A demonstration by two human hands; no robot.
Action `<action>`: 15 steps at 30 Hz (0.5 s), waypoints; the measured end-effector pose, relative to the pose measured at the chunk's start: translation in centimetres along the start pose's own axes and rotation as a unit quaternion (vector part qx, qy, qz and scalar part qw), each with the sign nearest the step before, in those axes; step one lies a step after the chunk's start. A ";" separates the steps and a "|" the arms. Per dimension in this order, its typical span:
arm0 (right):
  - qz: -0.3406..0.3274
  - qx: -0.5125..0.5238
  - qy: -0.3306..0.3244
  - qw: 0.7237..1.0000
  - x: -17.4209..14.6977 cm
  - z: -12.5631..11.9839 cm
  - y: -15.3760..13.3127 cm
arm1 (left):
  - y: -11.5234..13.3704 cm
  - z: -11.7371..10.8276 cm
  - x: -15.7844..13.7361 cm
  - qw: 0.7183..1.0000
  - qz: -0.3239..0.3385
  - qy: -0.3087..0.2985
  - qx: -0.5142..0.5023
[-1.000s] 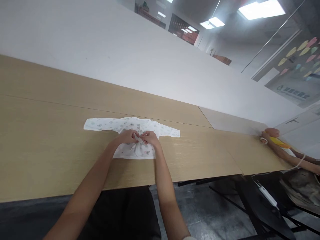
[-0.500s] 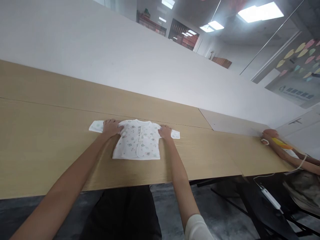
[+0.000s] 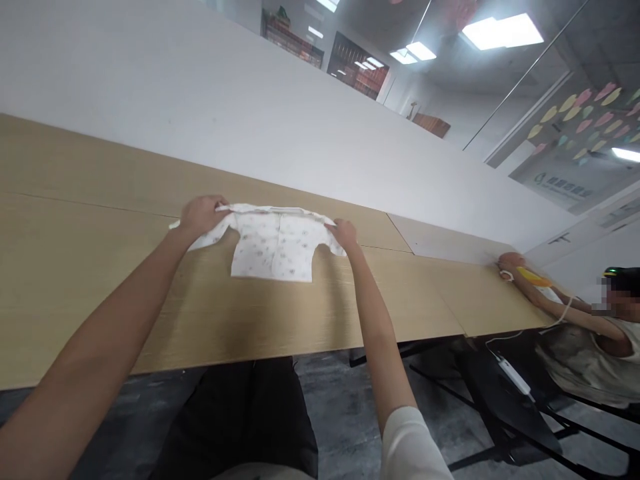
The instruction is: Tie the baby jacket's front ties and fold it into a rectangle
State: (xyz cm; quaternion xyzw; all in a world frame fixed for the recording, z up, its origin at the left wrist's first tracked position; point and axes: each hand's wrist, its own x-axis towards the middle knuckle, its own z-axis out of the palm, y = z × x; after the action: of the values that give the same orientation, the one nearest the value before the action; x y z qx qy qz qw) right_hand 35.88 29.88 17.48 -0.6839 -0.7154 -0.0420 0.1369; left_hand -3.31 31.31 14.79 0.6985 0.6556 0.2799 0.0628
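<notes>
Outstretched over a long wooden table [image 3: 100,280], the person's left hand [image 3: 201,213] and right hand [image 3: 343,233] each pinch a shoulder of a small white printed baby shirt [image 3: 273,243], fingers closed on the cloth; between the two grips the collar edge runs taut, the body hangs below them with its hem on the tabletop, and a sleeve trails outward past each hand, while a co-worker's arm [image 3: 550,303] rests far to the right

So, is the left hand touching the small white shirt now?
Touching. The head view shows the left hand closed on the shoulder of the small white shirt, with fabric pinched in its fingers; the right hand grips the other shoulder.
</notes>
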 end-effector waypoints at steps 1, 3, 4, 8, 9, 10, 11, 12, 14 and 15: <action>-0.001 -0.025 0.041 0.999 0.4 -1.0 0.0 | 0.5 -1.1 0.5 0.999 0.019 0.043 0.001; -0.011 -0.060 0.115 0.991 0.7 -2.3 0.1 | 1.1 -2.8 0.9 0.990 0.061 0.124 0.003; -0.021 -0.072 0.142 0.987 0.6 -2.6 0.2 | 1.1 -3.4 0.7 0.985 0.078 0.153 0.003; -0.100 -0.101 0.165 0.976 -2.0 -0.8 0.8 | -0.7 -3.0 -2.2 0.983 0.050 0.175 -0.023; -0.127 -0.108 0.149 0.975 -2.9 0.2 0.9 | -1.4 -2.4 -3.4 0.987 0.025 0.157 -0.037; -0.154 -0.116 0.125 0.973 -4.0 1.2 1.0 | -2.0 -1.5 -4.8 0.989 0.003 0.138 -0.050; -0.180 -0.122 0.095 0.971 -5.2 2.3 1.1 | -2.6 -0.7 -6.2 0.991 -0.017 0.118 -0.061; -0.203 -0.129 0.065 0.968 -6.4 3.2 1.3 | -3.1 0.2 -7.7 0.993 -0.026 0.089 -0.071; -0.240 -0.140 0.011 0.961 -8.9 4.9 1.6 | -3.8 1.6 -10.6 0.995 -0.033 0.035 -0.086; -0.251 -0.146 -0.009 0.957 -10.2 5.5 1.9 | -4.1 2.2 -12.0 0.996 -0.038 0.010 -0.086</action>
State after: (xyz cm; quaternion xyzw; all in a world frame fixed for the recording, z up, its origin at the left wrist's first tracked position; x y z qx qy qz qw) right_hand 37.28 21.51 9.39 -0.4951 -0.8514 -0.1726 0.0139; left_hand -5.65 21.05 7.42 0.6625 0.6556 0.3395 0.1263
